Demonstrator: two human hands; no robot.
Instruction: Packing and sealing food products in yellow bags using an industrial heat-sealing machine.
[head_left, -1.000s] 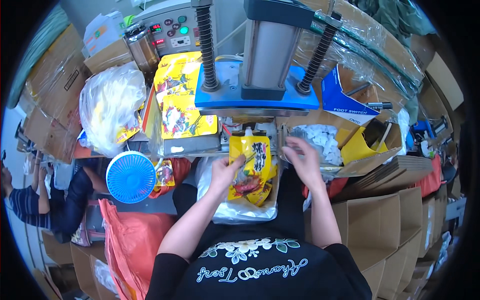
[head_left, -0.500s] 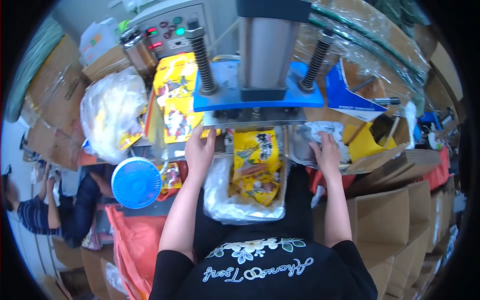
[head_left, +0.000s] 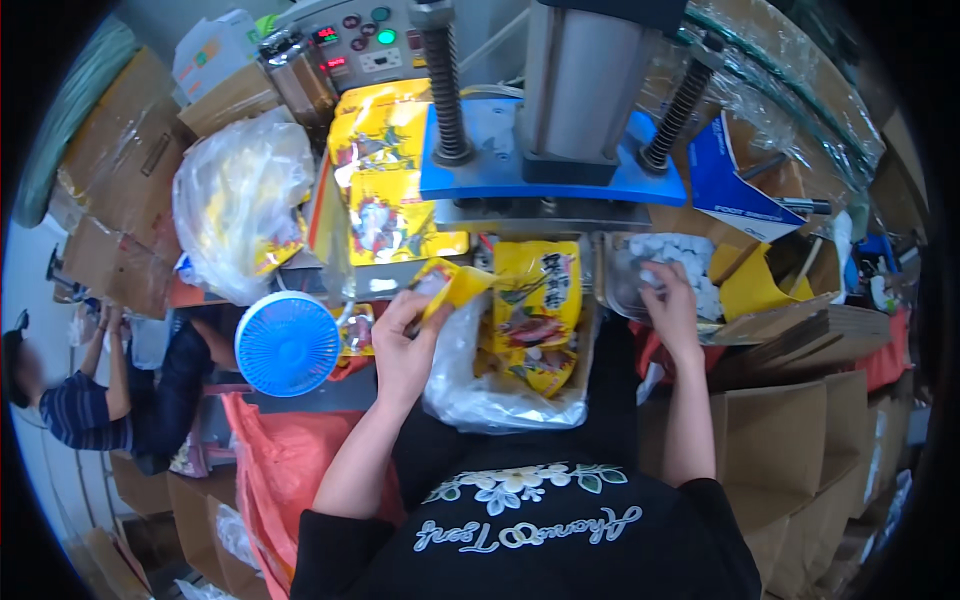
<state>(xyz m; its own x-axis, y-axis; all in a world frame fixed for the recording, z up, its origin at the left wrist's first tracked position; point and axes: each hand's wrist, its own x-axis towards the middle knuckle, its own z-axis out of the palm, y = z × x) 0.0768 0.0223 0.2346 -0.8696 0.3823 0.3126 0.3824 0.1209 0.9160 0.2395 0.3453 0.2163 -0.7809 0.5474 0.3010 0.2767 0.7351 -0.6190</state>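
Left hand [head_left: 408, 325] has come off the edge of the pouch stack [head_left: 385, 175] since half a second ago and swung in toward the middle, and now it's got a yellow printed pouch [head_left: 455, 285] with it. Right hand [head_left: 672, 308] has stayed over at the clear plastic tub [head_left: 623, 283].

Label-wise: the hanging pouch [head_left: 537, 290] in the middle is bright yellow with big dark brush-style characters and a food picture lower down. White lettering runs along the blue cardboard box [head_left: 735, 185] on the right, red digits glow on the grey control panel [head_left: 375, 45], and the black T-shirt [head_left: 540, 545] has white script under a flower print — upside down from this angle.

As for the pose, the left forearm reaches up and forward, thumb and fingers closed on the pouch, which tilts up to the right, just left of the hanging one. That one sits below the blue-plated press [head_left: 560, 185], its lower end over more pouches in the plastic-lined box [head_left: 455, 375] at the lap. Right arm's stretched forward, fingers bent and nearly together at the white pieces [head_left: 685, 255] — can't tell if they've pinched one.
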